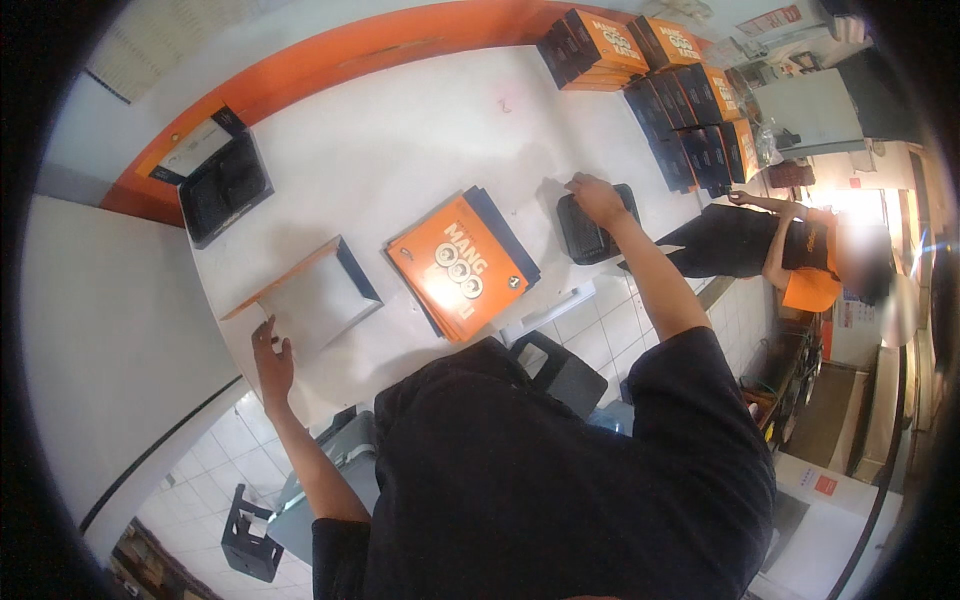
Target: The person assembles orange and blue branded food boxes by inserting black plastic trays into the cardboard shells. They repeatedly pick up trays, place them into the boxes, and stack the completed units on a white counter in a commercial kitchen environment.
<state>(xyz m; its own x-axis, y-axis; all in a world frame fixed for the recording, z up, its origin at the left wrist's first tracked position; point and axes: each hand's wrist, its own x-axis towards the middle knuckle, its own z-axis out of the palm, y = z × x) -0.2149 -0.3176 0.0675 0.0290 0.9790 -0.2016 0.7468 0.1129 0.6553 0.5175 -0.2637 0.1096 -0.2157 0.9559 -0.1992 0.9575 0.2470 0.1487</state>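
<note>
An open carton [315, 295], white inside with orange and black outer sides, lies on the white table at the left. My left hand [273, 365] is at its near left corner, fingers apart; whether the fingertips touch the edge I cannot tell. To the right, my right hand [602, 203] is above a black plastic tray [583, 238] and covers part of it. Its fingers are bent and close together, and what they hold, if anything, is hidden. Between my hands lies a stack of flat orange and black cartons [465, 270].
Another black tray [228, 190] stands at the table's far left, by an orange and white card [195, 148]. Folded orange and black boxes [690, 100] are stacked at the far right. A person in an orange and black shirt [800, 245] stands beyond the right end. A black stool [560, 375] is below the table's front edge.
</note>
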